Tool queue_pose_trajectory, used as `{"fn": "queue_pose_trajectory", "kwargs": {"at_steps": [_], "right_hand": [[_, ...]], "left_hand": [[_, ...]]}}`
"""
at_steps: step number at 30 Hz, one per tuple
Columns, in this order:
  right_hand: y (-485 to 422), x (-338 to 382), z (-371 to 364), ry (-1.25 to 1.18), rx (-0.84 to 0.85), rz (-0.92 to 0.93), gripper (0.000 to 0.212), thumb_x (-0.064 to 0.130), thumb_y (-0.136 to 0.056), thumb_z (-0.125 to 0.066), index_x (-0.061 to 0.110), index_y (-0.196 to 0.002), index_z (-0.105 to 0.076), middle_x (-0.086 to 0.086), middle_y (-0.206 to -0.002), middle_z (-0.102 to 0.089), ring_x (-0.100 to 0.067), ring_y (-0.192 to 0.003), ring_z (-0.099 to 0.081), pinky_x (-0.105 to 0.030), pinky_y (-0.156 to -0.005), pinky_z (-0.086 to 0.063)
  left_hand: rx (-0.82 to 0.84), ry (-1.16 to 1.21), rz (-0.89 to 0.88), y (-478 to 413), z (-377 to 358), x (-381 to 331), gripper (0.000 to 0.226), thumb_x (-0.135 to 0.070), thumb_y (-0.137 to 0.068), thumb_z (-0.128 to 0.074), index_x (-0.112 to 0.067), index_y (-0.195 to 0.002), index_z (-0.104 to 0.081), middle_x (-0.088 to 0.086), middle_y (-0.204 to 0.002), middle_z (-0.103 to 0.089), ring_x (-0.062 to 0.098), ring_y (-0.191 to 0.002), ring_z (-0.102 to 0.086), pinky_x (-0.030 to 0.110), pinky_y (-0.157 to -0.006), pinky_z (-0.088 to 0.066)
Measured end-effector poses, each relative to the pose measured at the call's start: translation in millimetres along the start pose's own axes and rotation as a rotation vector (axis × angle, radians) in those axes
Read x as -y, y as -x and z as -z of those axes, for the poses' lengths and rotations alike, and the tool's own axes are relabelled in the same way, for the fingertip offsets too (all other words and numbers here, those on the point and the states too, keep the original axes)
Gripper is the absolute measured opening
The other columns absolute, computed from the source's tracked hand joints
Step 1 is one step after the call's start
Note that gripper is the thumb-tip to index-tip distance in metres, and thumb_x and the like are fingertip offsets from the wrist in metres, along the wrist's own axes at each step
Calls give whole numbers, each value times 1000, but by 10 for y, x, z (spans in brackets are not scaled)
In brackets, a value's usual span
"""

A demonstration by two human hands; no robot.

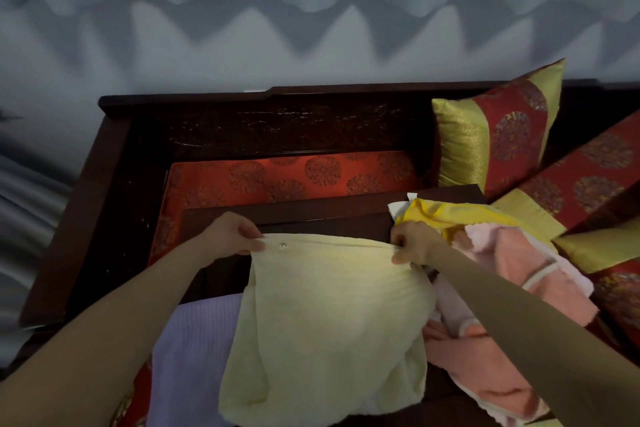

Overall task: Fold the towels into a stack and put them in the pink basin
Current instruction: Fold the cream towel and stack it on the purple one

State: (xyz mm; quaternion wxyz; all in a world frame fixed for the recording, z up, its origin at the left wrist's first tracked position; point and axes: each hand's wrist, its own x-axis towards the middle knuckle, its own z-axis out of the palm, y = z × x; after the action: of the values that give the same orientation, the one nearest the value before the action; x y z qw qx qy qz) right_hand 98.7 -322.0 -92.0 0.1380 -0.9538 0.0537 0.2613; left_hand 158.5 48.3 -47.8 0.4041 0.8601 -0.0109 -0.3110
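A pale yellow towel (329,322) hangs spread out in front of me, held up by its top edge. My left hand (232,234) pinches its top left corner and my right hand (414,243) pinches its top right corner. A lilac towel (194,350) lies flat beneath it at the lower left. To the right lies a heap of pink towels (512,274) with a bright yellow towel (436,215) on its far side. No pink basin is in view.
I face a dark wooden bench (114,163) with a red patterned seat cushion (277,177). A small dark wooden table (329,211) stands on it under the towels. Red and gold pillows (498,135) lean at the right. Grey curtains (311,10) hang behind.
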Motion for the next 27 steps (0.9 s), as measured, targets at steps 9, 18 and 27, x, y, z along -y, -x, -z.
{"fn": "queue_pose_trajectory", "kwargs": {"at_steps": [9,18,27], "right_hand": [[543,-8,847,-219,43,269,33,15,-72,-80,33,-59,-56,10,-68,-58,-1,-65,-54,-26,-66,-44],[925,509,2555,-379,-146,440,26,7,-71,-81,1,-69,-55,-11,-74,-62,-15,-75,-58,-29,-73,-47],[1348,846,2580,-179,-169,504,29,5,-64,-73,22,-58,-50,5,-71,-68,-17,-84,-70,-32,-66,-51]], "left_hand": [[167,30,-94,600,515,-571,14,-11,-78,-74,-3,-90,-73,10,-91,-75,18,-87,-71,24,-77,-57],[-193,52,-342,1119,1464,-1499,9,-2,-76,-74,-10,-73,-71,7,-73,-71,11,-69,-68,16,-65,-56],[-236,-71,-543,1669,1509,-1457,29,10,-71,-74,-13,-88,-66,-5,-65,-71,-1,-60,-61,6,-62,-46]]}}
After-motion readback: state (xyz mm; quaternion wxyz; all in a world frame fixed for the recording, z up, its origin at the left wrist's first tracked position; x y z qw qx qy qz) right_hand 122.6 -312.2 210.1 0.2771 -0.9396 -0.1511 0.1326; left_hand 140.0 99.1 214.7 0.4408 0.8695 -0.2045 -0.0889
